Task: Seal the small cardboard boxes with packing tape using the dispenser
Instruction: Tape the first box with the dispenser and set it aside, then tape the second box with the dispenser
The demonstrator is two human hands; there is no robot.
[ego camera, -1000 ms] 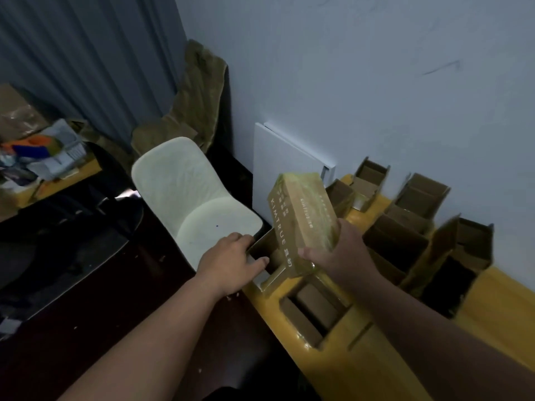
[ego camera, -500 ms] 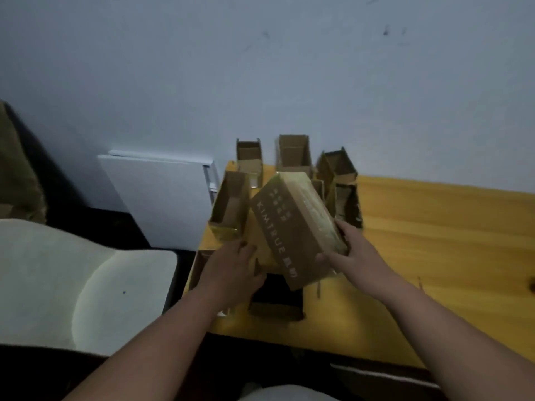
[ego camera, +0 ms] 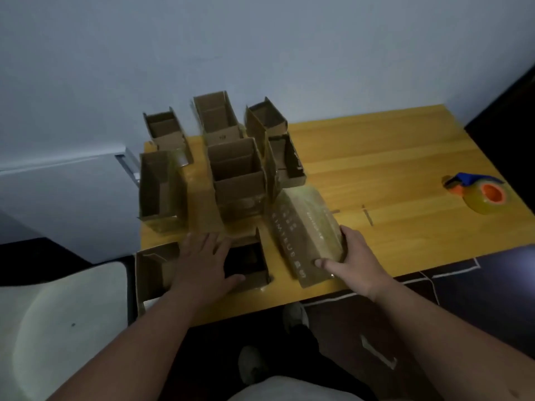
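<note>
Left hand [ego camera: 202, 261] flat, fingers spread, on an open box [ego camera: 246, 264]; right hand [ego camera: 351, 256] grips the taped box [ego camera: 304, 227] — thumb alongside.

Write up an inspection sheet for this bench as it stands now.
Surface: yellow wooden table, against the wall.
Job's things: closed printed box lying flat; open boxes clustered at the table's left; tape dispenser at the far right, untouched.
Clutter: nothing seen.
Hands: right hand grips the closed box's near end; left hand rests flat over an open box.
Cables: nothing seen.
Surroundings: pale chair at left; dark floor below.
</note>
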